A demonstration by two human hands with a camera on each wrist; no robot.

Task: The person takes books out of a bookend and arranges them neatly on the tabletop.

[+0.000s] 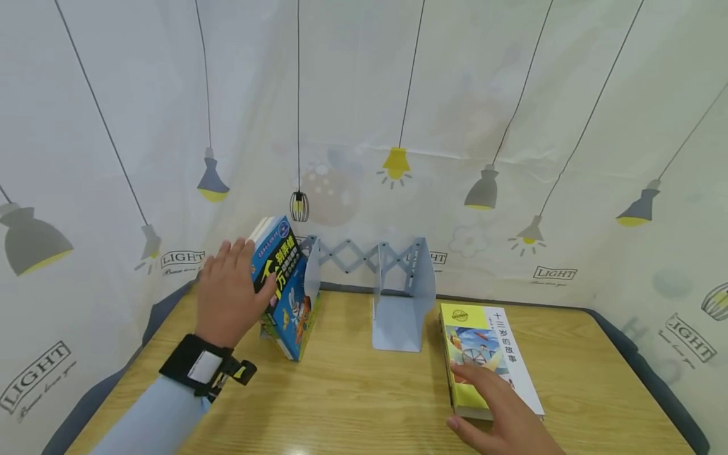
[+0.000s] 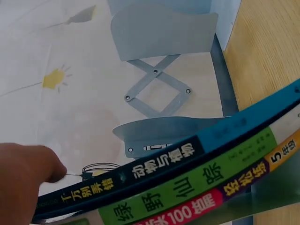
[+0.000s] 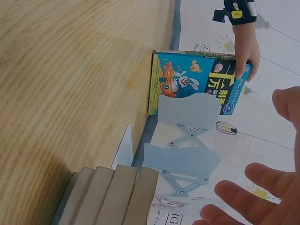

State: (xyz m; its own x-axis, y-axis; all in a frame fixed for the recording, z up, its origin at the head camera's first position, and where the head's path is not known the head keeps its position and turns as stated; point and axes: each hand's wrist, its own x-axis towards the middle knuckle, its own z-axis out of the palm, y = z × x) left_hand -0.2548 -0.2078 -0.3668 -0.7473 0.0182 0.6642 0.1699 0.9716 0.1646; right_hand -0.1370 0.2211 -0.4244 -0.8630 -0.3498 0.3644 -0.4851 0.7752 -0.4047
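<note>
Several upright children's books (image 1: 290, 303) with a blue front cover stand tilted at the left of a grey-blue metal bookend (image 1: 398, 322). My left hand (image 1: 230, 291) grips them by their upper edge, its thumb over the blue cover. In the left wrist view their coloured spines (image 2: 187, 183) show, with the thumb beside them. At the right lies a stack of books (image 1: 474, 354), its top one yellow and white. My right hand (image 1: 500, 411) hovers by the near end of this stack, fingers spread and holding nothing. The stack's page edges (image 3: 117, 192) show in the right wrist view.
The bookend's accordion lattice (image 1: 349, 256) joins its two upright plates along the back of the wooden table (image 1: 341, 392). A pale curtain (image 1: 364, 95) printed with lamps hangs behind and on both sides.
</note>
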